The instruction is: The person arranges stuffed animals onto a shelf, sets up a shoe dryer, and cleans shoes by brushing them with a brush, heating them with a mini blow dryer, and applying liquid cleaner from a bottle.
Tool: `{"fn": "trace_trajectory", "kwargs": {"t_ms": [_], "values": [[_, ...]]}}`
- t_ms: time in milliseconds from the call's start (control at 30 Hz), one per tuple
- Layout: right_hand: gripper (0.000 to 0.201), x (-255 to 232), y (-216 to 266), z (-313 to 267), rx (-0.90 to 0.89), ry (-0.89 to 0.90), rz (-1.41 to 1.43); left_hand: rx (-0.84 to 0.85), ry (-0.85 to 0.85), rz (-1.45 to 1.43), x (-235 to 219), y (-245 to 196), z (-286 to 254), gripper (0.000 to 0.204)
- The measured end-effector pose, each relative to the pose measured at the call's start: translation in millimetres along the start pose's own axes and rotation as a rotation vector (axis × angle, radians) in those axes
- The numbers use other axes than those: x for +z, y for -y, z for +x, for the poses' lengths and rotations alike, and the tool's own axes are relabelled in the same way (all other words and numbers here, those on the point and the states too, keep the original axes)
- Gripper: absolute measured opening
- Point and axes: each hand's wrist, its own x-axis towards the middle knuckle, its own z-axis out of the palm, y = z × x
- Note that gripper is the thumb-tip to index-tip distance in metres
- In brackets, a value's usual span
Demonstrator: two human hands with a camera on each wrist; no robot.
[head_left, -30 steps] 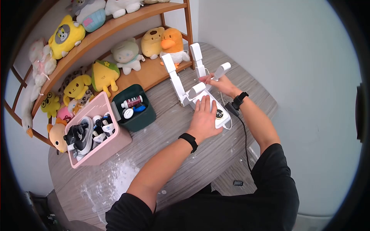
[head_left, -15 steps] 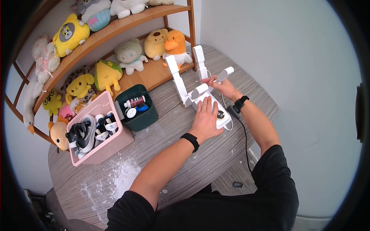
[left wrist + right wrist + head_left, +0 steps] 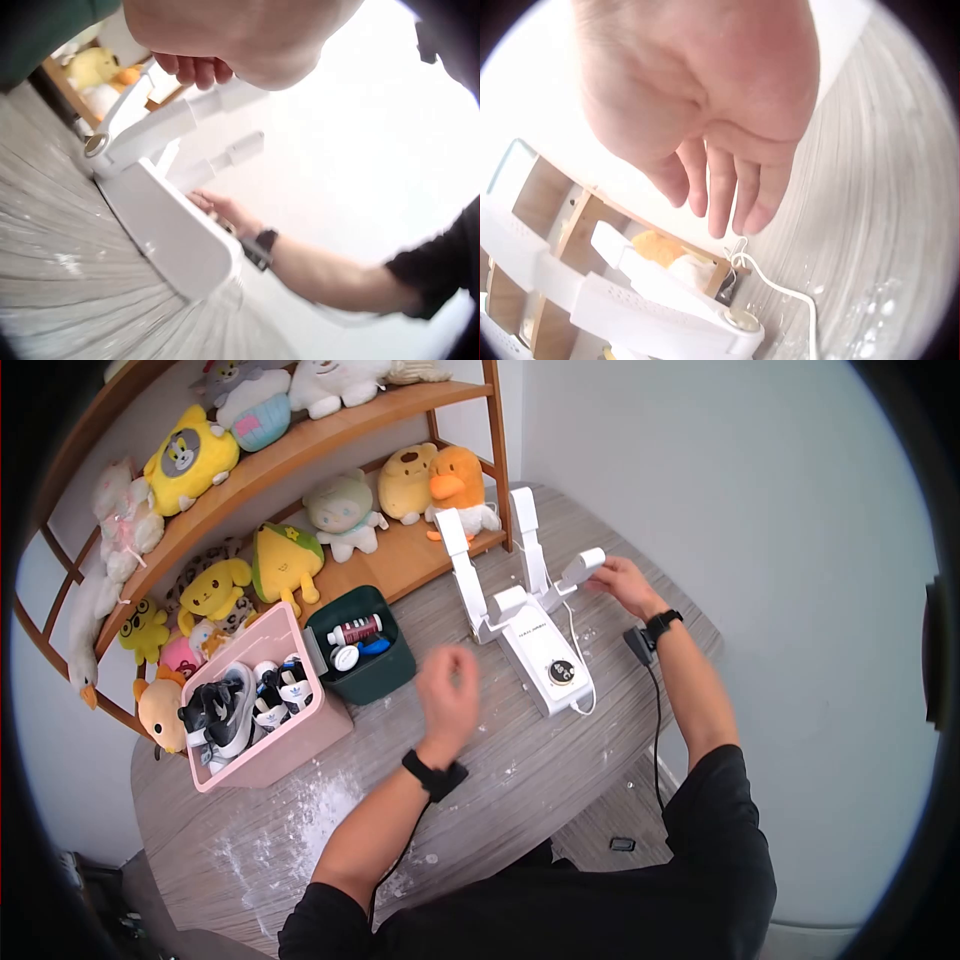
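Note:
A white shoe dryer (image 3: 540, 650) with several upright, jointed arms and a round display stands on the table. Blurred in the head view, my left hand (image 3: 449, 695) is raised between the dryer and the green bin, its fingers loosely curled around nothing. The left wrist view shows that hand (image 3: 240, 37) above the dryer body (image 3: 165, 232). My right hand (image 3: 628, 586) is just right of the dryer's right arm, which it overlaps slightly in the head view. From the right wrist, that hand (image 3: 705, 112) shows loosely extended fingers with nothing between them.
A pink bin (image 3: 280, 750) with several shoes stands left, beside a dark green bin (image 3: 385, 678) holding bottles and a blue item. Behind is a wooden shelf (image 3: 400, 585) of plush toys. White powder (image 3: 325, 815) marks the table. A white cord (image 3: 802, 296) runs by the dryer.
My left hand has lifted off the dryer's top and moved left, uncovering the display. My right hand has moved right, out from among the dryer's arms. The dryer stays in place.

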Motion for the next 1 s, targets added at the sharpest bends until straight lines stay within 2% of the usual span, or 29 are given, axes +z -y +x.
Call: {"fn": "trace_trajectory", "kwargs": {"t_ms": [33,67,100,133,200,267,333,467,600,667,800,833,900,967,1000], "values": [[0.041,8,-1,6,-0.015,0.001,-0.033,-0.149,-0.114,-0.076,4,3,19,0.035],[0.041,19,0,12,-0.035,0.006,-0.072,-0.267,-0.152,-0.158,23,24,37,0.037],[0.048,34,2,20,0.028,0.018,-0.131,-0.379,-0.195,-0.242,43,49,53,0.039],[0.054,47,2,28,0.088,0.029,-0.189,-0.377,-0.198,-0.244,52,53,66,0.039],[0.055,63,-26,53,0.043,0.008,-0.201,-0.721,0.045,-0.553,67,57,85,0.054],[0.057,65,-43,63,0.01,-0.013,-0.206,-0.703,0.073,-0.604,82,75,86,0.055],[0.063,64,-55,67,0.082,0.046,-0.041,-0.698,0.103,-0.65,93,94,81,0.056],[0.067,65,-51,67,0.164,0.084,-0.024,-0.726,0.037,-0.739,98,97,81,0.052],[0.074,73,-42,66,0.138,0.069,0.049,-0.735,-0.046,-0.729,100,87,81,0.048],[0.054,74,-44,66,0.183,0.034,0.071,-0.711,-0.075,-0.726,102,84,78,0.047],[0.052,66,-61,74,0.143,0.066,0.096,-0.649,-0.069,-0.703,103,85,72,0.047],[0.048,64,-63,76,0.12,0.028,-0.005,-0.638,-0.066,-0.708,103,83,72,0.047],[0.043,61,-44,70,0.08,-0.023,-0.111,-0.645,-0.051,-0.494,104,78,68,0.048],[0.033,53,-27,59,0.135,0.009,-0.489,-0.616,-0.073,-0.464,106,70,63,0.049],[0.033,52,-23,50,0.131,0.001,-0.494,-0.604,-0.102,-0.428,106,64,59,0.05]]}}
